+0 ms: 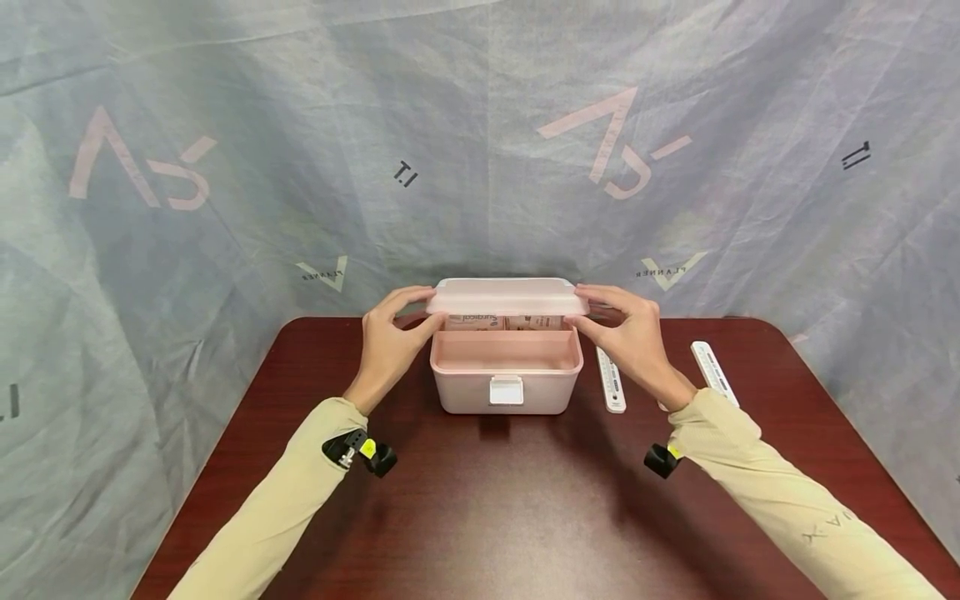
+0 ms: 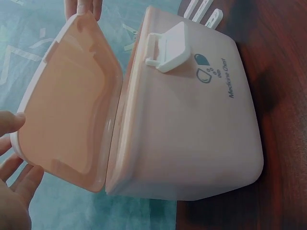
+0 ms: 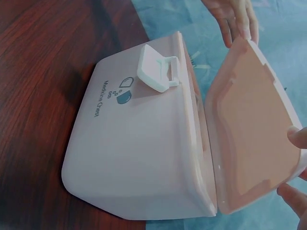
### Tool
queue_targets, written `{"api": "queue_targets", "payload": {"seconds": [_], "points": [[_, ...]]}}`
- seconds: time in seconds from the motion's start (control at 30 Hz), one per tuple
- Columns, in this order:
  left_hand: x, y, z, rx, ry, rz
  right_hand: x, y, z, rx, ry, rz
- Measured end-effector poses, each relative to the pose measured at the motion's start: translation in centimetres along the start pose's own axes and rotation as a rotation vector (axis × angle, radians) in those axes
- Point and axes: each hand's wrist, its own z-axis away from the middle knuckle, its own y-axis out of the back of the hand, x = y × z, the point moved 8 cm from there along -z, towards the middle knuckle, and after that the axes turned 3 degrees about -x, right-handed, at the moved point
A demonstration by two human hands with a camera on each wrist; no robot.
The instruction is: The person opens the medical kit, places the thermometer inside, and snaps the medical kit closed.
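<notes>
A pale pink medicine chest [image 1: 465,393] stands on the table with its lid [image 1: 507,297] raised and tilted. My left hand [image 1: 390,335] grips the lid's left end between thumb and fingers. At the opposite end, my right hand [image 1: 632,337] pinches the lid's right corner. On the chest's front, the white latch [image 1: 506,390] is flipped outward. Under the lid, printed packets [image 1: 474,322] show behind a pink inner tray [image 1: 502,352]. Both wrist views show the lid's underside [image 2: 76,100] and the "Medicine Chest" print [image 3: 101,98] on the front.
To the right of the chest lies a white strip with printed markings [image 1: 611,382]. A similar white strip [image 1: 714,372] lies farther right, partly behind the right forearm. A grey cloth [image 1: 480,167] hangs behind the dark red wooden table [image 1: 480,517].
</notes>
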Motion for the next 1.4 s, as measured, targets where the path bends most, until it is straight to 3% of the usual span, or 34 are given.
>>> {"api": "queue_targets", "payload": {"seconds": [0.33, 0.87, 1.1, 1.4], "points": [[0.2, -0.1, -0.5, -0.004, -0.015, 0.0, -0.1, 0.3, -0.3, 0.008, -0.019, 0.001], [0.8, -0.2, -1.2, -0.008, -0.039, -0.04, -0.5, 0.6, -0.8, 0.036, 0.04, 0.033], [-2.3, -0.2, -1.7, 0.001, -0.056, -0.04, -0.4, 0.6, -1.1, 0.033, 0.046, 0.014], [-2.6, -0.2, -2.3, -0.009, -0.064, -0.085, -0.4, 0.7, -1.7, 0.046, 0.068, 0.026]]}}
